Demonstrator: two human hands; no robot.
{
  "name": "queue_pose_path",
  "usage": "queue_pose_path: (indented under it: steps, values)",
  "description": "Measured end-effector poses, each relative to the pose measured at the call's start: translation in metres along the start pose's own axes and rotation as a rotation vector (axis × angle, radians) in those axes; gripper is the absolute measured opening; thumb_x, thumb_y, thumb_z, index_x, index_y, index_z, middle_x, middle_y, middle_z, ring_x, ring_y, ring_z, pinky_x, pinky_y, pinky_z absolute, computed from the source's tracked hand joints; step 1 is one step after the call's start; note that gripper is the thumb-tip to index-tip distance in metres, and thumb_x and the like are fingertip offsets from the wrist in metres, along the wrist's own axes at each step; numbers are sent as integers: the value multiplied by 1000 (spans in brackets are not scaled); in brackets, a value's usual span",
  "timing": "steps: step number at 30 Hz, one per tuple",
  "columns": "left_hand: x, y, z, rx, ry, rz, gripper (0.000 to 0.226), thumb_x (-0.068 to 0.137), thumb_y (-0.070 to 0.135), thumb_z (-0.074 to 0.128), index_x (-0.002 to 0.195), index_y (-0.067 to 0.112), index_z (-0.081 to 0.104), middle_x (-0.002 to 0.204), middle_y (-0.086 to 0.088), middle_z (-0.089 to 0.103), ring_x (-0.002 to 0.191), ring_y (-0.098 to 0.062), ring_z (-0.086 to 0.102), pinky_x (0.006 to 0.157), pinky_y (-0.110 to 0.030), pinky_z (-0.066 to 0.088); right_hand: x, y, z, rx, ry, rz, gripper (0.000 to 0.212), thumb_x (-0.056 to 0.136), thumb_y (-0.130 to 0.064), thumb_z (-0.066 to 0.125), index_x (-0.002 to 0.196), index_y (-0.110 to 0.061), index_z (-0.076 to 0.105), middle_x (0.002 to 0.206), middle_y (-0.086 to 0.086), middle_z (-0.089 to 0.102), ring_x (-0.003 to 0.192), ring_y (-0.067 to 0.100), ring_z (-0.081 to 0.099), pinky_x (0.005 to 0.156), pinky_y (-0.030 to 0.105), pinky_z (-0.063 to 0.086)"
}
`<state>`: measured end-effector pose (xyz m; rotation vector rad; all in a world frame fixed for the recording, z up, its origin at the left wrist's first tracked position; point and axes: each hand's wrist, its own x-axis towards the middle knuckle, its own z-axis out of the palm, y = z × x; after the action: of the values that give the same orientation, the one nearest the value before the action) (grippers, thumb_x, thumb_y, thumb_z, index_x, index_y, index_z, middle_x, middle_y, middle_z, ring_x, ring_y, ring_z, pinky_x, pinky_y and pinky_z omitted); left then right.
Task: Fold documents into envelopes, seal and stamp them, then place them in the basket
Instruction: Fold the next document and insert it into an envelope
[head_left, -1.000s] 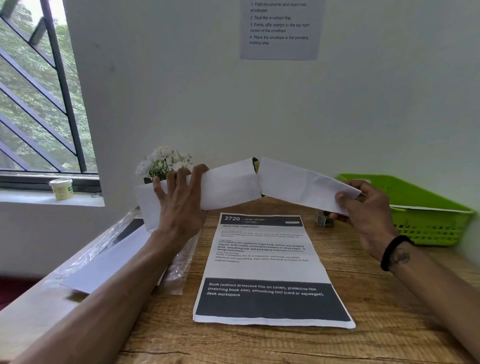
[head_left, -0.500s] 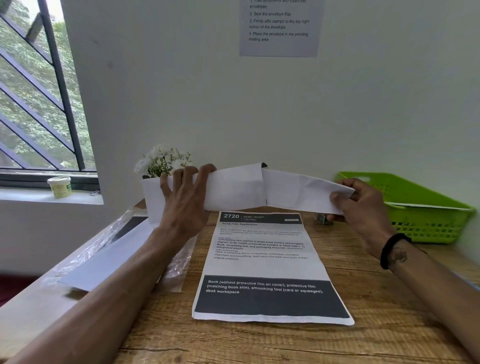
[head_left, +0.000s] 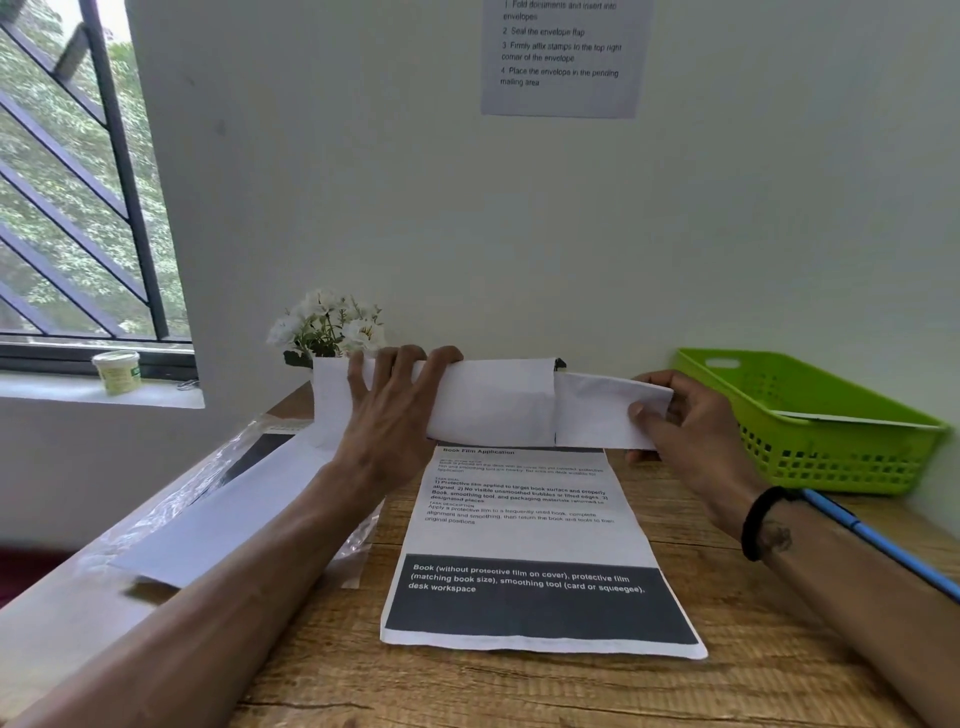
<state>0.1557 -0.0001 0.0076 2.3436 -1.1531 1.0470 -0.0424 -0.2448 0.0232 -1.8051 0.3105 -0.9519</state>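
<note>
My left hand (head_left: 387, 410) grips a white envelope (head_left: 493, 400) held above the desk, fingers curled over its top edge. My right hand (head_left: 685, 415) pinches the right end of a folded white document (head_left: 597, 410), whose left part sits inside the envelope's open end. A printed sheet (head_left: 524, 545) with a dark band lies flat on the wooden desk below them. The green basket (head_left: 831, 457) stands at the right by the wall, with a white sheet inside.
A plastic sleeve with white envelopes (head_left: 218, 519) lies at the desk's left edge. White flowers (head_left: 327, 325) stand behind the envelope. A blue pen (head_left: 878, 545) lies by my right forearm. An instruction sheet (head_left: 561, 52) hangs on the wall. A small jar (head_left: 117, 371) rests on the windowsill.
The folded document has slid further left into the envelope; less of it shows. My right hand moved left toward the envelope, and both pieces now lie level.
</note>
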Motion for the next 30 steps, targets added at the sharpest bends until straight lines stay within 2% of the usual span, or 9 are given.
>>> queue_pose_path:
  steps: [3, 5, 7, 11, 13, 15, 19, 25, 30]
  values:
    - [0, -2, -2, 1, 17, -16, 91, 66, 27, 85, 144, 31, 37, 131, -6, 45, 130, -30, 37, 119, -68, 13, -1, -1, 3, 24, 4, 9, 29, 93, -8, 73, 119, -18, 65, 106, 5, 73, 89, 16, 72, 57, 26, 60]
    - [0, -4, -4, 9, 40, -39, 89, 67, 25, 84, 143, 30, 39, 130, -6, 47, 129, -30, 38, 118, -68, 15, 0, 0, 2, 40, 36, 30, 38, 90, -11, 78, 123, -23, 63, 106, 5, 76, 91, 21, 74, 67, 38, 64]
    - [0, -6, -6, 14, 58, -62, 87, 67, 26, 84, 143, 29, 41, 129, -7, 47, 127, -31, 39, 117, -68, 17, 2, 1, 0, 97, 76, 48, 37, 88, -10, 79, 118, -24, 63, 103, 9, 76, 84, 29, 75, 75, 48, 64]
    - [0, -7, -7, 18, 63, -76, 87, 67, 24, 84, 143, 27, 43, 129, -8, 47, 127, -32, 40, 117, -68, 17, 5, 2, -5, 161, 163, 65, 26, 86, -6, 80, 101, -18, 63, 97, 15, 76, 75, 43, 71, 76, 55, 61]
    - [0, -7, -6, 17, 60, -80, 87, 66, 23, 84, 143, 27, 43, 129, -8, 47, 127, -32, 40, 117, -69, 16, 5, 3, -4, 171, 170, 61, 20, 85, -5, 81, 96, -14, 66, 95, 17, 74, 75, 40, 71, 78, 54, 62]
    - [0, -7, -6, 15, 56, -83, 87, 66, 23, 84, 143, 27, 43, 129, -8, 46, 127, -32, 39, 117, -69, 16, 4, 4, -3, 161, 157, 51, 16, 85, -3, 81, 93, -10, 70, 86, 11, 73, 73, 33, 68, 80, 55, 62]
    - [0, -3, -5, 3, 49, -73, 87, 66, 22, 82, 142, 29, 41, 128, -6, 46, 127, -32, 40, 118, -69, 16, 2, 4, 1, 129, 110, 19, 13, 84, -4, 82, 87, -13, 74, 80, 5, 73, 73, 23, 67, 79, 48, 62]
    - [0, 1, -5, -13, 32, -49, 89, 67, 26, 84, 143, 31, 38, 130, -5, 46, 130, -30, 37, 119, -68, 13, -6, 2, 9, 100, 34, -28, 11, 85, -3, 81, 92, -9, 74, 82, 6, 76, 72, 11, 69, 61, 23, 58]
    - [1, 8, -4, -8, 38, -24, 99, 60, 23, 91, 142, 34, 37, 129, -2, 45, 129, -28, 37, 120, -68, 15, -10, 1, 15, 80, 0, -29, 13, 84, -7, 83, 94, -11, 75, 82, 5, 78, 73, 12, 72, 65, 27, 61]
